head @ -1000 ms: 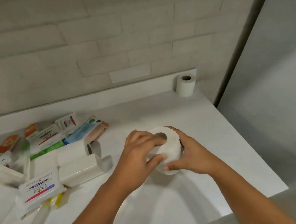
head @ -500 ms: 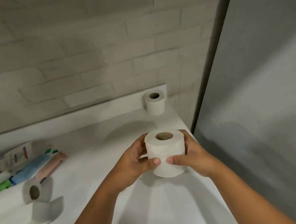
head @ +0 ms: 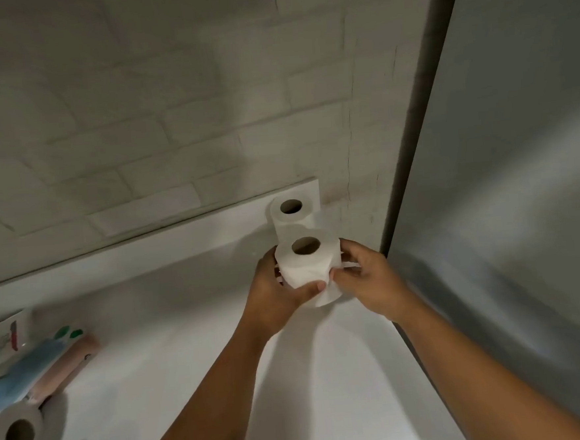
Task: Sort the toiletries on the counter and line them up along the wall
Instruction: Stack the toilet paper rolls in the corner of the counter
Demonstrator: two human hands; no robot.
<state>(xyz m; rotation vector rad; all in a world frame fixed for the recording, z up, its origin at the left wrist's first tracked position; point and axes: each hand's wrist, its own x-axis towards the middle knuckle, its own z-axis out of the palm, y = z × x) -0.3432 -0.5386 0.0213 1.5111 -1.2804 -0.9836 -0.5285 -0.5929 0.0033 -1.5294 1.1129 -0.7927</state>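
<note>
**Head view**

1. Toilet roll, held (head: pixel 307 270). It is upright with the core hole facing up, near the far right corner of the table (head: pixel 186 330). It sits just in front of item 2.
2. Toilet roll, standing (head: pixel 291 216). It is upright against the low ledge (head: pixel 146 250) at the foot of the wall (head: pixel 172 125).
3. Left hand (head: pixel 273 296). Its fingers (head: pixel 312 288) are wrapped round the held roll, with the thumb across the front.
4. Right hand (head: pixel 368 283). Its fingers (head: pixel 346 277) are curled on the roll's other side and pinch a loose flap of paper.
5. Toilet roll, lying on its side (head: pixel 18 434), at the near left.
6. Packets (head: pixel 35 371), a loose heap beside item 5.
7. Grey panel (head: pixel 518 169), beyond the table's right edge.

**Change:** A second ago the held roll was tilted and mid-table, near the heap. Half a second ago it was upright but well short of item 2. It has now been carried up to the wall end.

**Bearing on the task:** Judged, a second roll is about to join the row along the wall. It has not yet been let go, and items 5 and 6 are still unsorted.

**Not determinable:**
- The hands hide the held roll's base, so contact with the table cannot be told.
- Whether items 1 and 2 touch cannot be told either.
- Item 2's lower front is covered.
- Items 5 and 6 are cut off by the left edge, and the print on the packets is unreadable.
</note>
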